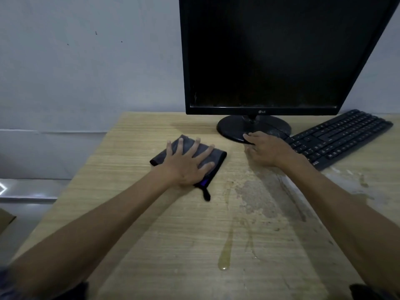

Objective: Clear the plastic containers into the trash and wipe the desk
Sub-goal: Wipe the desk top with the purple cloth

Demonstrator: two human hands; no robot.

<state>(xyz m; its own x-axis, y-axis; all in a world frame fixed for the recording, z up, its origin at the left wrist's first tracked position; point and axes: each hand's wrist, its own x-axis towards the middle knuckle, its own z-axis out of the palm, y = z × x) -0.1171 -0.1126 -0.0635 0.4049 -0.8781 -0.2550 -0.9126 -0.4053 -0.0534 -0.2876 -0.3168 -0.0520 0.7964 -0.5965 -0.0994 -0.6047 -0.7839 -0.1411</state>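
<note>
A folded dark grey cloth (213, 158) lies on the light wooden desk (134, 208), left of the monitor's stand. My left hand (187, 162) presses flat on the cloth with its fingers spread. My right hand (265, 149) grips the front edge of the monitor's round black base (236, 127), thumb on top and fingers beneath. A wet, stained patch (255, 195) spreads across the desk below my right hand, and a yellowish streak of liquid (225, 252) runs toward the front. No plastic containers are visible.
The black monitor (270, 53) stands at the back of the desk against a pale wall. A black keyboard (342, 135) lies angled to the right of the base. The desk's left edge drops to the floor, where a cardboard corner (6, 221) shows.
</note>
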